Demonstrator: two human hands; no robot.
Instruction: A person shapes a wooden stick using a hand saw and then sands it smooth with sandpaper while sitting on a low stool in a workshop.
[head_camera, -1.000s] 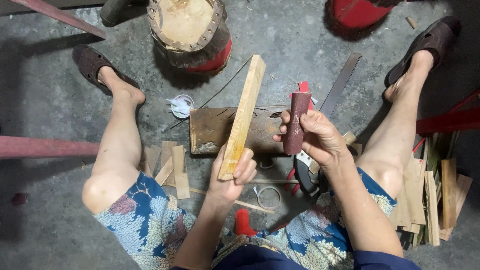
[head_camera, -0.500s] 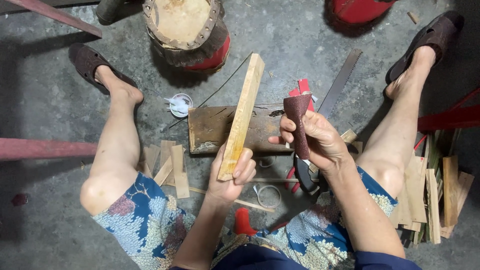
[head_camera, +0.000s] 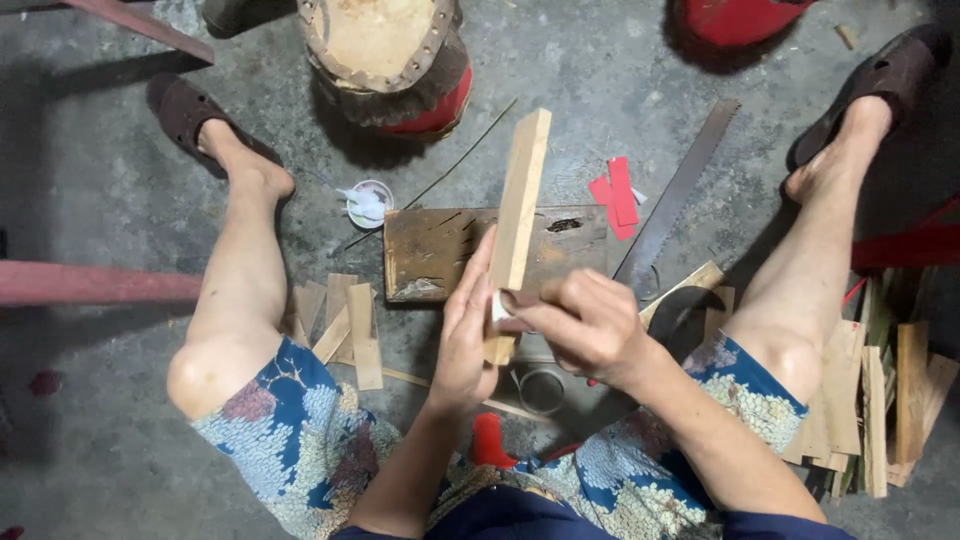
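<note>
Gripped low in your left hand (head_camera: 462, 345): one long, pale, rectangular wooden stick (head_camera: 518, 205), your fingers and palm wrapped on its bottom end, thumb side laid flat along its left face. Right hand (head_camera: 585, 322): fingers bunched and pressed against the same lower end from the right, pinching a small pale object (head_camera: 497, 308) against the wood; what that object is cannot be told, as it is mostly hidden. Stick, attitude: long axis running away from you, from your hands up and slightly rightward, free upper end well clear of both hands and hanging over the far edge of the board. Both hands meet at the near end; neither reaches the far one, and your left carries the weight. Dark, scarred, rectangular wooden board (head_camera: 440, 255): flat on the grey concrete floor (head_camera: 560, 70) between your feet, directly beneath the stick, not touching it so far as can be seen. Long grey metal saw blade (head_camera: 680, 190): on the floor off the board's right edge, lying diagonally. Two red flat strips (head_camera: 615, 192): just beyond the board's far right corner. Small white round lid (head_camera: 368, 203): near the board's far left corner. Short pale wood offcuts (head_camera: 345, 325): off the board's near left corner, beside your left knee. Stacked wood slats (head_camera: 880, 400): at your right leg.
</note>
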